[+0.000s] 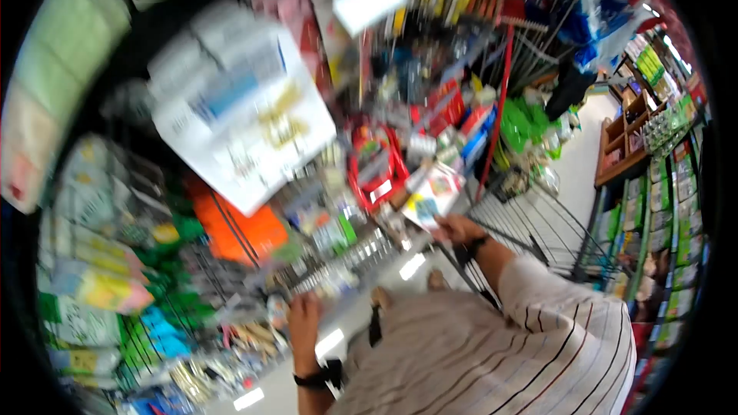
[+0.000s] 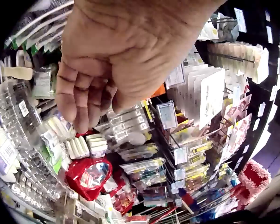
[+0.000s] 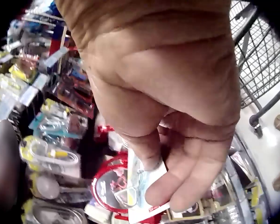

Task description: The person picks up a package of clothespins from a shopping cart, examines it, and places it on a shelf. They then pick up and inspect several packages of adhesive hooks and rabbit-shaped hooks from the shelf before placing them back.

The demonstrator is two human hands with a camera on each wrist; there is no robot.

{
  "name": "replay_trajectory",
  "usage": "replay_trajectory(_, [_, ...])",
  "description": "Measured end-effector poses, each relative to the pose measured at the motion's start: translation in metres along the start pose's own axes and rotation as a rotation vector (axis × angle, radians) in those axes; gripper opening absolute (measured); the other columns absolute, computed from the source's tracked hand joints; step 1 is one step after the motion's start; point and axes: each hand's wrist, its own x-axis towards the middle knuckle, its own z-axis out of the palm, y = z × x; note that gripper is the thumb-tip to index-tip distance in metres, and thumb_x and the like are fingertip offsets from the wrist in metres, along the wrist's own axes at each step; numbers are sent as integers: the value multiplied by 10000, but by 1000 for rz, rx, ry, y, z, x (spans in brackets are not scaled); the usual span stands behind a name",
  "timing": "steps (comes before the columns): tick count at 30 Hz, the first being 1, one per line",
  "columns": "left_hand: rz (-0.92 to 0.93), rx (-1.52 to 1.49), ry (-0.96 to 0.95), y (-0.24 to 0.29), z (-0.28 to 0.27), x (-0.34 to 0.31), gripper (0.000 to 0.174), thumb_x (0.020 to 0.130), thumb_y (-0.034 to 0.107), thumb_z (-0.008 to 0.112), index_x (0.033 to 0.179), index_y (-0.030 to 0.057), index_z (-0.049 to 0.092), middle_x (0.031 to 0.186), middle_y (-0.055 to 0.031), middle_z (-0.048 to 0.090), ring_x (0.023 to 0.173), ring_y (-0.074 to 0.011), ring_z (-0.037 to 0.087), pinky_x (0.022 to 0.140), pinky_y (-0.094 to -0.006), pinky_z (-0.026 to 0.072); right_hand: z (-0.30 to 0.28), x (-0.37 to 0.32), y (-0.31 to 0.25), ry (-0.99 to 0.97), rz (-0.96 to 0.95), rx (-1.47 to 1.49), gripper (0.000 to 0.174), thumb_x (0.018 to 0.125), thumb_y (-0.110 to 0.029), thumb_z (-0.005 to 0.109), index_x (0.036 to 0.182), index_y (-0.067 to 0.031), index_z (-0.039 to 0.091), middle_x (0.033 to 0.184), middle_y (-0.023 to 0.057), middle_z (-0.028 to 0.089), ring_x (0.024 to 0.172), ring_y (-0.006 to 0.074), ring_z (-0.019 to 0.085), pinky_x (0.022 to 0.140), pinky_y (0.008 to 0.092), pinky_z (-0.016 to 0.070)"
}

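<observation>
In the head view my right hand pinches a white card package with coloured print by its near edge. The right wrist view shows the thumb and fingers of that hand on the white package, which overlaps a red-rimmed item behind it. My left hand hangs low beside the shelf. Its fingers are loosely curled with nothing in them, as the left wrist view shows of the same hand. Below those fingers lies a red-framed pack.
A wire shopping cart stands to my right. Hanging packs fill the racks ahead, with large white cards jutting out at upper left. An orange item hangs beneath them. A wooden shelf unit stands beyond the aisle.
</observation>
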Motion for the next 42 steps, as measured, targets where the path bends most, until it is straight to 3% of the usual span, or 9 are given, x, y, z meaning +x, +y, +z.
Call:
replay_trajectory(1, [-35,-130,-49,20,2,5,205,998,244,568,1044,48,610,797,-53,662,662,-118,626,552,-255,492,-32,31,33,133,125,384,326,1009,-259,574,1202,3,583,997,77,692,832,212,694,751,355,598])
replay_trajectory(2, [-80,-166,-42,35,7,10,214,995,216,571,1092,28,602,837,-75,670,686,-140,651,576,-266,511,-8,-18,-8,139,-24,464,342,988,-196,602,1269,-14,529,1095,99,679,901,249,700,854,404,598])
replay_trajectory(5, [-39,-269,-164,93,13,21,297,1000,216,562,1174,-25,554,953,-113,684,800,-183,693,624,-273,522,-19,-50,-35,95,-229,574,341,988,-139,572,1309,-50,499,1118,115,673,899,279,701,861,434,593])
replay_trajectory(12, [432,-150,-296,238,6,42,250,1007,185,541,1159,-11,575,1013,-97,679,863,-148,666,697,-262,505,64,-184,-208,242,-689,133,413,958,-260,636,1268,-2,546,1032,65,675,814,161,680,734,284,558])
replay_trajectory(19, [895,-181,-114,401,-13,43,258,1006,195,546,1165,-2,595,1055,-72,645,895,-125,614,732,-261,496,135,-235,-324,-24,-908,-370,392,957,-284,638,1204,18,605,880,41,665,682,113,635,626,269,522])
replay_trajectory(26, [959,-210,-134,455,-17,62,410,999,337,562,1222,-7,580,1070,-64,637,916,-112,604,726,-248,484,159,-217,-358,-168,-947,-433,293,943,-267,653,1056,2,629,773,53,659,613,123,646,564,260,493])
replay_trajectory(29, [913,-259,-172,464,-21,73,328,987,307,590,1142,19,611,961,-22,646,807,-69,583,669,-230,471,160,-215,-373,-210,-959,-495,266,945,-256,650,1002,2,616,730,64,662,594,141,653,567,267,511])
replay_trajectory(36, [890,-395,-146,481,-34,83,240,974,268,625,1054,42,624,887,-4,658,710,-43,582,577,-198,457,165,-221,-411,-254,-924,-509,294,962,-247,643,1081,19,603,804,46,641,617,122,646,571,262,521])
replay_trajectory(42, [897,-383,-79,493,-42,75,256,985,272,598,1037,22,612,872,-25,662,699,-70,599,549,-209,461,177,-234,-447,-240,-1114,-454,313,969,-269,623,1086,21,600,775,53,660,587,130,645,528,256,514])
